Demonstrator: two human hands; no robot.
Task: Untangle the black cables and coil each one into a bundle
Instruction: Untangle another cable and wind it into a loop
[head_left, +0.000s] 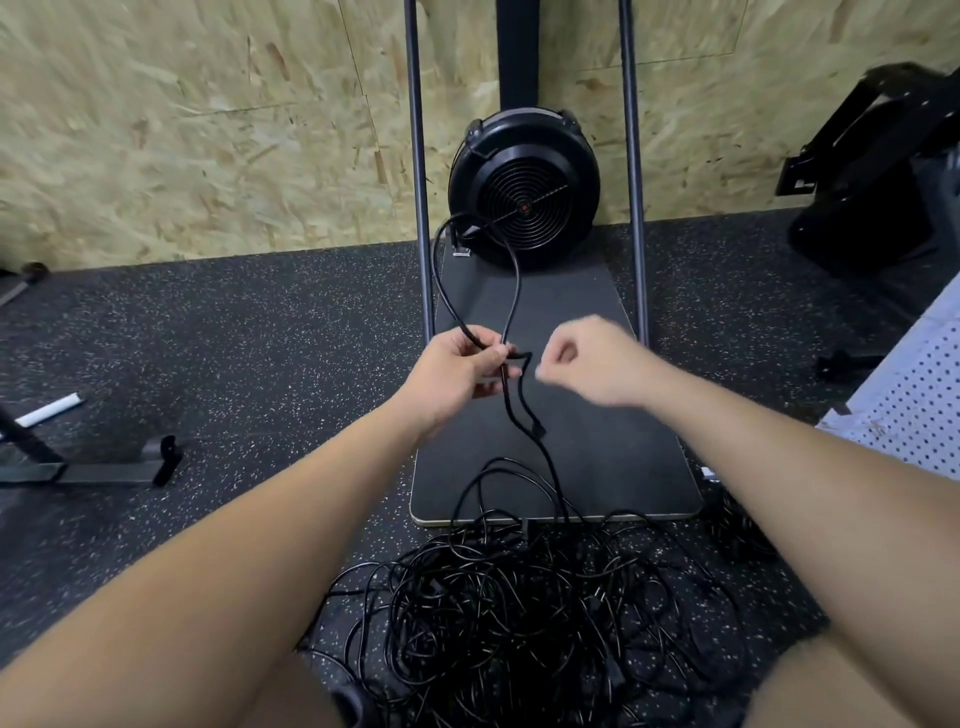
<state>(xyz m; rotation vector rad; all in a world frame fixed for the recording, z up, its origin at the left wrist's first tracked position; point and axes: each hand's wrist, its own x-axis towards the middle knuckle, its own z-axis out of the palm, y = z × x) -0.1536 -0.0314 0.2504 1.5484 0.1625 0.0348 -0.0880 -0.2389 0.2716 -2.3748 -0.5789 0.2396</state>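
- Step in hand, I judge: starting the first coil; left hand (457, 371) grips a cable loop (480, 275) raised above the floor tangle (519, 613).
- Right hand (592, 364), blurred, curled beside the strand; its grip unclear.
- Next calls for drawing more cable free.

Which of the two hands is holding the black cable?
The left hand grips the looped black cable. The right hand is blurred beside it, fingers curled, apparently holding nothing.

Both forearms reach in from the lower corners toward frame centre. Left hand (457, 371) has its fingers curled in a firm grip, palm turned inward. Right hand (587, 361) sits just beside it, blurred, fingers loosely curled, thumb and fingertips pinched together.
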